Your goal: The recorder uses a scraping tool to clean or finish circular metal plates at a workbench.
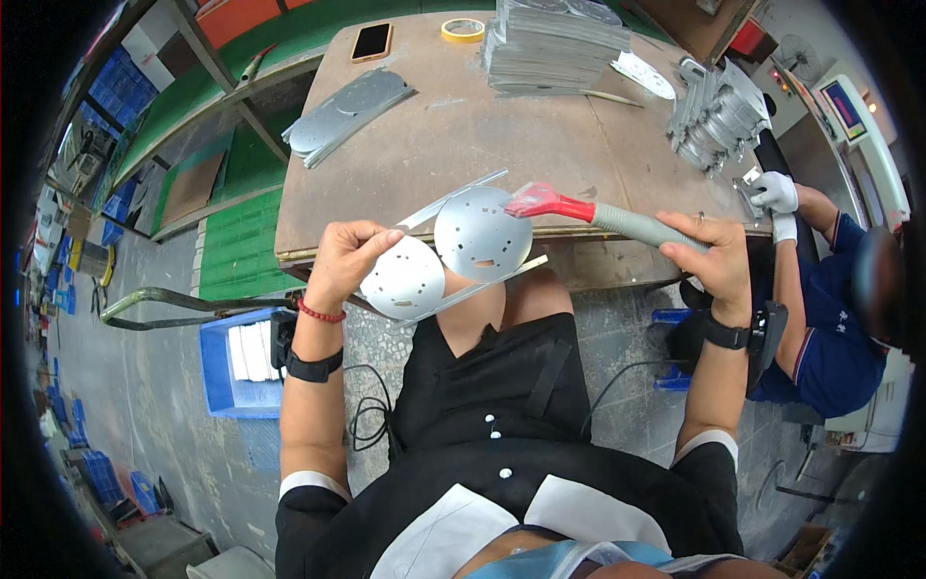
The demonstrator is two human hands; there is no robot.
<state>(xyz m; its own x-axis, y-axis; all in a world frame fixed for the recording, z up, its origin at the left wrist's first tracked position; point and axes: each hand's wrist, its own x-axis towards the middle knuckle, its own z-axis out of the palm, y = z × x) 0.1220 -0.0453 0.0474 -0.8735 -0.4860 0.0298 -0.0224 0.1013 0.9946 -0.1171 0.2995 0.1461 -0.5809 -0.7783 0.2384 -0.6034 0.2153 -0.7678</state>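
Counter (444, 145): phone (372, 42) far left; tape roll (463, 37) right of it; tall sheet stack (550, 58) right of the tape; smaller pile (347, 114) in front of the phone; parts pile (719, 121) at right. At the near edge, punched sheet (482, 217) in left hand (345, 256); tool (632, 224) in right hand (712, 256), to the sheet's right. Crate (215, 372) on floor (174, 454), left of the left forearm.

silver two-disc plate (455, 241) | holed, held | red-headed tool (610, 217) | at right disc (490, 236)

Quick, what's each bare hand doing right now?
Left hand: closed, holding the left end of a silvery two-disc metal piece.
Right hand: closed, holding a grey-handled red tool.
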